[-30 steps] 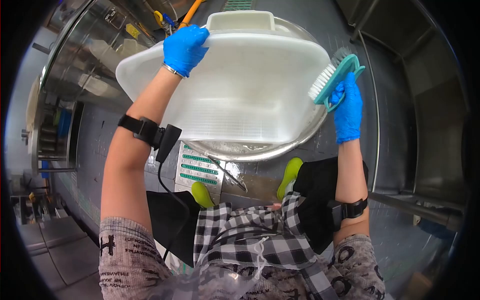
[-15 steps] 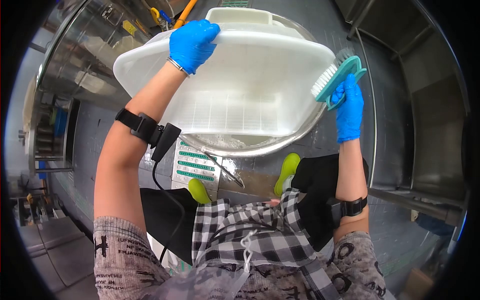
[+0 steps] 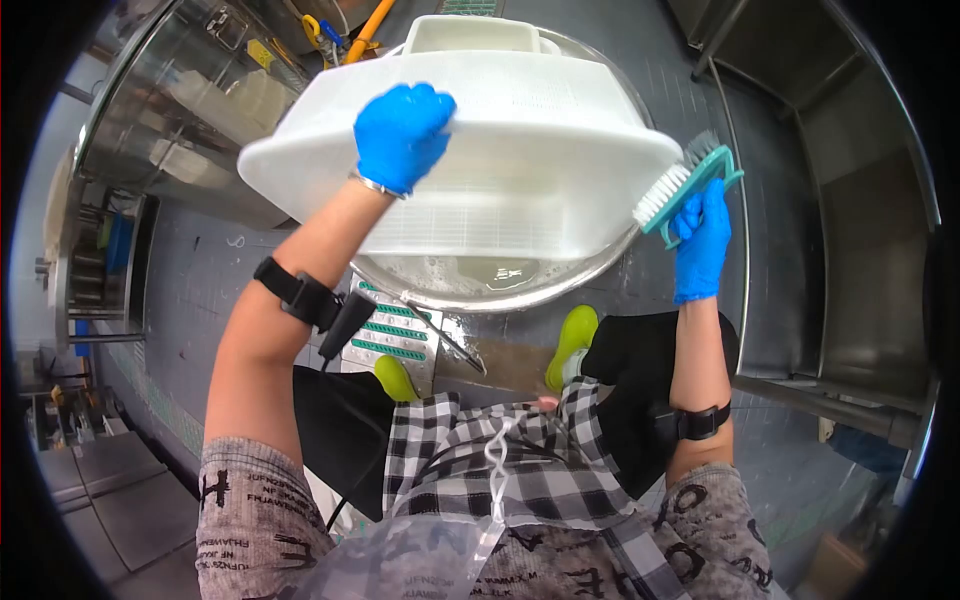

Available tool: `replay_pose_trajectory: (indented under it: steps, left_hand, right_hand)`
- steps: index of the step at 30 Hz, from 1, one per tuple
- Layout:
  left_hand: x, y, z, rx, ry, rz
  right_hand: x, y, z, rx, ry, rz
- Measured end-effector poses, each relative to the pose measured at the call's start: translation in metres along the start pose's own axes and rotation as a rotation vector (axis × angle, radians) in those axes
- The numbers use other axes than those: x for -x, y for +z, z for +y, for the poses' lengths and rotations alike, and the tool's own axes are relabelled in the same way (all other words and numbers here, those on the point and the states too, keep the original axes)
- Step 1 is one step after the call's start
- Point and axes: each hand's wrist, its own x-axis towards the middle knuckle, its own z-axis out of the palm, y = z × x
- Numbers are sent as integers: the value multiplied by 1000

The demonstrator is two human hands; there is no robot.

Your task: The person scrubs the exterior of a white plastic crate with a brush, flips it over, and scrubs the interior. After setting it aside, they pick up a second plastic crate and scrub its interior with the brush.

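A large white plastic basket with perforated sides is tilted up over a round metal tub of cloudy, sudsy water. My left hand, in a blue glove, is closed over the basket's near-facing rim, left of its middle. A teal scrubbing brush with white and grey bristles is in my right hand, also gloved in blue. The fingers wrap round its handle, and the bristles point left, close to the basket's right corner. Behind the basket, another white plastic edge shows in the tub.
A metal drain grate lies on the wet tiled floor near my feet, with a thin rod beside it. Stainless steel benches stand to the right. On the left are a steel cabinet and an orange hose.
The basket has tipped further, showing more of its outer far side and more water at the tub's near edge. My left hand moved right and down with the rim; the brush moved slightly right and down.
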Motion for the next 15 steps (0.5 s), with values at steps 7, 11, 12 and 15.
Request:
replay_pose_trajectory:
  steps: [7,11,12,15]
  left_hand:
    - [28,-4,12,37,-135,-107]
    - [31,0,20,71,-167,-67]
    - [31,2,22,58,-189,-78]
    - [33,5,26,68,-190,-105]
  right_hand:
    - [1,-5,13,41,-27,-26]
    - [1,-7,14,-9,12,-2]
    - [1,-7,14,-31,21,6]
    - [0,-11,17,-28,11,-40]
